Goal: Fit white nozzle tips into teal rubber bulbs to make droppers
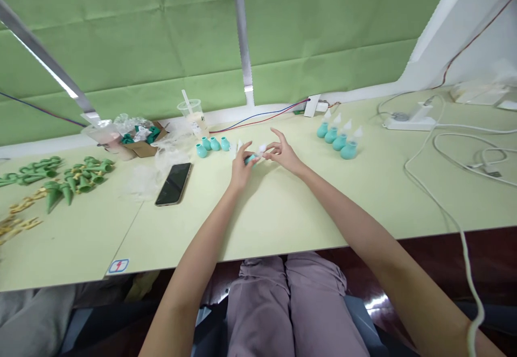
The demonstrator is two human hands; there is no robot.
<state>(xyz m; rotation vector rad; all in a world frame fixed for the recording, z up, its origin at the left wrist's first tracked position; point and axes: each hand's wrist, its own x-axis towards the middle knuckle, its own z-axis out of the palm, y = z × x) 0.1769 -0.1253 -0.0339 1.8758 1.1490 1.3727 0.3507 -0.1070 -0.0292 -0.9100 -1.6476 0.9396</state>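
Pale green bench, both hands near its middle. Left hand: grip narrow, closed on a small teal piece, much of it hidden by fingers. Right hand: thumb and fingertips narrowed on a small white piece, just beside the teal one; whether the two touch, cannot tell. Left of left hand: four open-topped teal bulbs, upright, loosely grouped. Right of right hand: four capped bulbs, also teal, upright in a slanting line, each with a pointed whitish tip on top. Black phone flat on the bench, near crumpled clear plastic. Straw cup behind the open-topped group. Far left, green cones in clusters
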